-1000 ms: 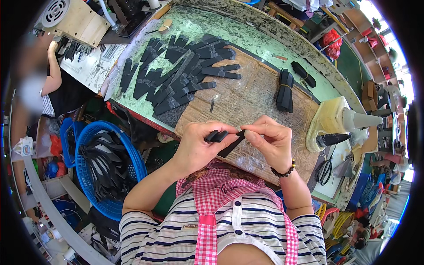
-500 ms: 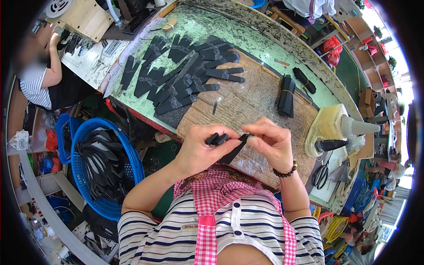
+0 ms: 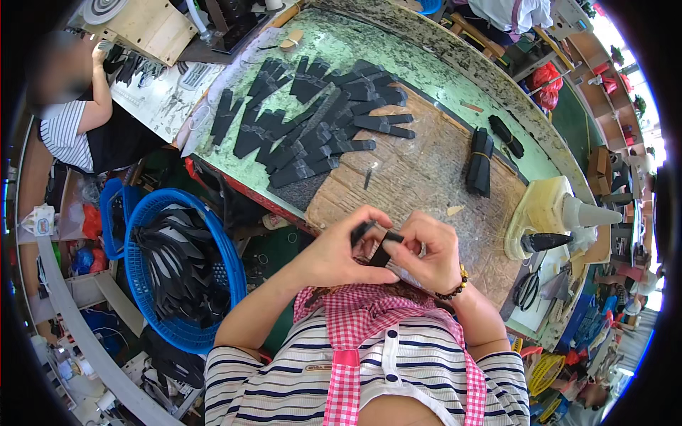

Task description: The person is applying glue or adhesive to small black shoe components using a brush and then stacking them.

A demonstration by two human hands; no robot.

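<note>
1. The left hand (image 3: 334,252) and the right hand (image 3: 426,252) meet just in front of the person's chest, at the near edge of the desk (image 3: 426,177).
2. Both grips are closed on one small black strip (image 3: 380,250): the left pinches its upper left end and the right pinches the other end, so the piece is stretched between them, apparently so it can be worked close to the eyes.
3. Many more black strips (image 3: 312,128) are fanned out in overlapping rows on the far left part of the desk, seemingly laid out for easy picking.
4. A tied bundle of strips (image 3: 481,162) lies apart to the right, on the worn brown board.
5. A blue basket (image 3: 227,263) of black pieces stands on the floor at the person's left.
6. A cone-tipped bottle (image 3: 586,213) and scissors (image 3: 527,290) sit at the desk's right end.
</note>
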